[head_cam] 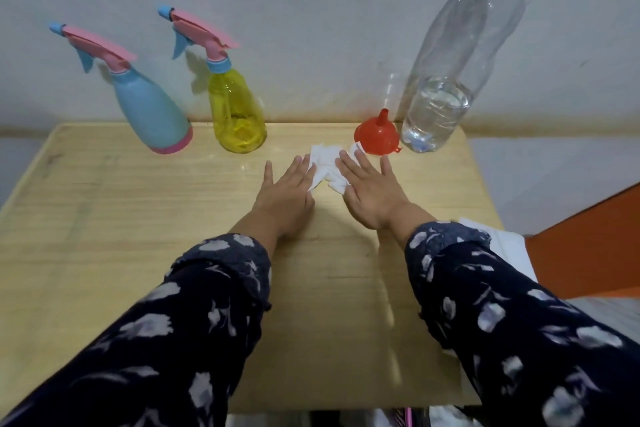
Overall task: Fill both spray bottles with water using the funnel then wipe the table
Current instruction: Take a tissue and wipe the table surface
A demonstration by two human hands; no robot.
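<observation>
Both hands lie flat, fingers stretched out and gripping nothing: the left hand (289, 189) and the right hand (369, 191) each press on the white tissue (327, 166) spread on the counter (138, 218). Behind it, an upturned red funnel (377, 133) stands beside a clear water bottle (436, 111), partly full. The blue spray bottle (152, 114) and yellow spray bottle (237, 111) stand capped at the back.
</observation>
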